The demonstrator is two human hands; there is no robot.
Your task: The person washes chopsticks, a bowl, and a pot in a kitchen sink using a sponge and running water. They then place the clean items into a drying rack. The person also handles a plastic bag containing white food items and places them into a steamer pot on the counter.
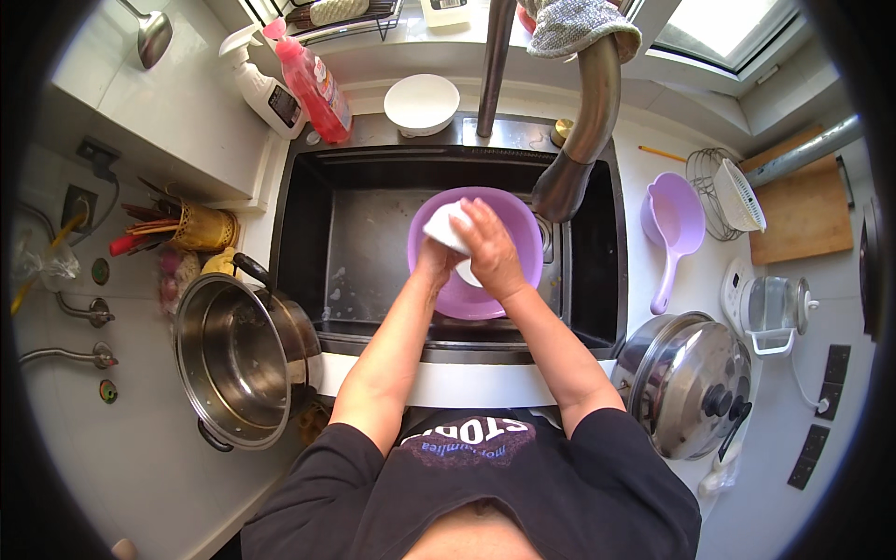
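Observation:
Over a purple plastic basin (pixel 528 238) in the black sink (pixel 371 280), my left hand (pixel 435 257) grips a small white bowl (pixel 445 225) from below. My right hand (pixel 493 248) lies against the bowl's right side, fingers bent over it. Another white, rounded thing (pixel 467 273) shows low in the basin, partly hidden under my hands. The faucet's spray head (pixel 560 189) hangs just to the right of the basin's upper rim. On the ledge behind the sink stands a larger white bowl (pixel 421 103).
Left of the sink are a deep steel pot (pixel 234 357) and a utensil holder (pixel 210 224); a red soap bottle (pixel 315 91) and a spray bottle (pixel 262 94) stand behind. At right lie a purple ladle (pixel 673 213), a lidded pot (pixel 689 385), and a glass kettle (pixel 770 304).

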